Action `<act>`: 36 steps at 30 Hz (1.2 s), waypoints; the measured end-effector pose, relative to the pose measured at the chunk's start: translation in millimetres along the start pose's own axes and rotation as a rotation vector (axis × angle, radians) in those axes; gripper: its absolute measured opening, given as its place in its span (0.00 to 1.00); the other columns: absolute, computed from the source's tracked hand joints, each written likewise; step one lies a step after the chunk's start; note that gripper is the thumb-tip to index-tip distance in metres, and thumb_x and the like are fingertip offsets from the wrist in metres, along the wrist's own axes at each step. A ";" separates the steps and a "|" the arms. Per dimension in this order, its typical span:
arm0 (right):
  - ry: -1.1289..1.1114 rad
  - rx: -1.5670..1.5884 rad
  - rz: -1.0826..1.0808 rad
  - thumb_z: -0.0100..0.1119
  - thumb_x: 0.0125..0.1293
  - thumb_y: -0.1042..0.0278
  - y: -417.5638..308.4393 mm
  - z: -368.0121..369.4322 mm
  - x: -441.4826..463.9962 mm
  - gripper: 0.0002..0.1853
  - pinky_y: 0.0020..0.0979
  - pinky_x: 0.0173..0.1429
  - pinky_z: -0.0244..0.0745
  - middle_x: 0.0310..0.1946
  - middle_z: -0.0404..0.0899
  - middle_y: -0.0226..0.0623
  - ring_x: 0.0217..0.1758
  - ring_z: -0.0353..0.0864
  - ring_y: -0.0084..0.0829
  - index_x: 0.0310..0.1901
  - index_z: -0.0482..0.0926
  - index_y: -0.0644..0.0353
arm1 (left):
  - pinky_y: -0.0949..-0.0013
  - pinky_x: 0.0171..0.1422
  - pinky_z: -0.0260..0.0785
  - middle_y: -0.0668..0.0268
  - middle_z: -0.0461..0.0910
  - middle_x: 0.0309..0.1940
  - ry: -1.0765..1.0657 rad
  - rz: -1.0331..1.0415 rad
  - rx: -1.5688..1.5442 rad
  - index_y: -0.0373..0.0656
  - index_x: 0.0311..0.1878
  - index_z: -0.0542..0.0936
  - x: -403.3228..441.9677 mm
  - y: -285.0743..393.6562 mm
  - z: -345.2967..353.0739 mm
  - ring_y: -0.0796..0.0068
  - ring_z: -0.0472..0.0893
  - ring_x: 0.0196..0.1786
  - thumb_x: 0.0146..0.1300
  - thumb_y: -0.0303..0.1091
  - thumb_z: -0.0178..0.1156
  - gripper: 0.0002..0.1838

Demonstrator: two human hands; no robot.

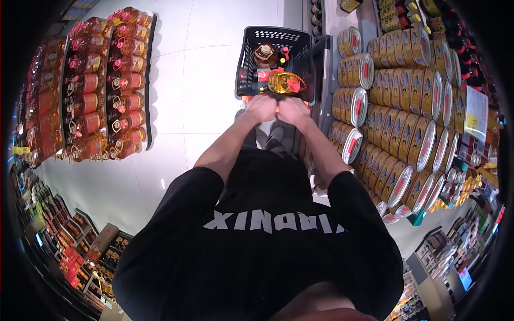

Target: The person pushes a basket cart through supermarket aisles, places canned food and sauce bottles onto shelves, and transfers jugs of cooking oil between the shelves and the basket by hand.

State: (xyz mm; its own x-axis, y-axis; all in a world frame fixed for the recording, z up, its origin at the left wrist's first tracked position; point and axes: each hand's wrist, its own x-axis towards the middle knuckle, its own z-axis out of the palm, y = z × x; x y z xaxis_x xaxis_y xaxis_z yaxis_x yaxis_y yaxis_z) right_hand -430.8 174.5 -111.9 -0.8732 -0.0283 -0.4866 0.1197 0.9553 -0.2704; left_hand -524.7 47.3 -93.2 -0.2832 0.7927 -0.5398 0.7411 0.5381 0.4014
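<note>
Fingers of the left hand [261, 109] wrap the orange handle [278, 109]; those of the right hand [293, 111] do likewise, just beside. Black basket [277, 32], slatted and upright, sits directly beyond both. Contents: an amber bottle [265, 55] with pale cap, left; a golden oil bottle [281, 82], red-capped, right. Gold tins [399, 85] stand stacked farther right.

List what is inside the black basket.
In the basket: a yellow bottle, a brown bottle, a red pack and a red-capped item. What lies beneath them is covered.
</note>
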 end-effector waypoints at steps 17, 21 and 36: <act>0.036 -0.023 0.227 0.66 0.50 0.57 71.3 -104.1 116.9 0.13 0.43 0.46 0.82 0.34 0.87 0.45 0.39 0.88 0.43 0.32 0.87 0.57 | 0.52 0.55 0.77 0.45 0.85 0.40 -0.071 0.197 -0.077 0.35 0.38 0.86 134.5 -63.8 -114.9 0.49 0.85 0.47 0.51 0.31 0.60 0.13; -0.015 -0.025 0.229 0.64 0.51 0.56 81.6 -129.8 136.8 0.14 0.43 0.48 0.82 0.35 0.87 0.44 0.41 0.88 0.44 0.35 0.88 0.55 | 0.52 0.55 0.77 0.45 0.85 0.41 -0.036 0.193 -0.071 0.35 0.37 0.86 157.3 -71.7 -134.6 0.49 0.85 0.48 0.51 0.31 0.61 0.13; 0.069 0.170 0.128 0.66 0.50 0.57 128.9 -177.8 199.0 0.20 0.41 0.55 0.80 0.42 0.85 0.49 0.48 0.85 0.45 0.44 0.85 0.58 | 0.51 0.51 0.78 0.48 0.85 0.35 -0.069 0.177 0.017 0.39 0.34 0.86 223.3 -97.0 -189.1 0.49 0.85 0.43 0.51 0.36 0.63 0.12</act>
State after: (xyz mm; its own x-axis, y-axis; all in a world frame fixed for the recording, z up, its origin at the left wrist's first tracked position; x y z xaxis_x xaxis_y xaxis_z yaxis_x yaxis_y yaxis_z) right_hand -673.1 344.2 -95.9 -0.8752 0.1159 -0.4697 0.3045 0.8864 -0.3487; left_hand -775.0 226.3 -112.8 -0.1050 0.8529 -0.5114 0.7860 0.3863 0.4827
